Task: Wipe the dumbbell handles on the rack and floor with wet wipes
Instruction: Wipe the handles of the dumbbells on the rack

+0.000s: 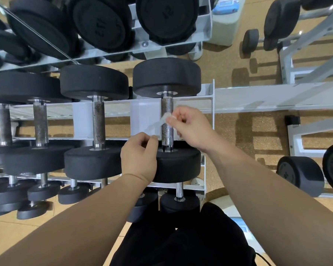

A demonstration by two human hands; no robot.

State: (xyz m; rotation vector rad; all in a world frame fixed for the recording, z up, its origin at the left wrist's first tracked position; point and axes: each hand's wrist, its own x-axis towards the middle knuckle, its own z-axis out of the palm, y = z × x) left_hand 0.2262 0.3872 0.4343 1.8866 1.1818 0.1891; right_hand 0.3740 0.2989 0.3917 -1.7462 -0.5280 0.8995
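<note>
Wipe (155,125) stretched between both hands, pinched: left hand (139,156) at low end, right hand (190,127) at top. Handle (167,121) runs away from viewer, touching right fingers; wipe probably lies across it.

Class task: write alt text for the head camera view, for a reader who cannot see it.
Two bare hands stretch a white wet wipe across the metal handle of a black dumbbell on a white rack, the left hand pinching one end and the right hand the other. More dumbbells fill the rack to the left.
</note>
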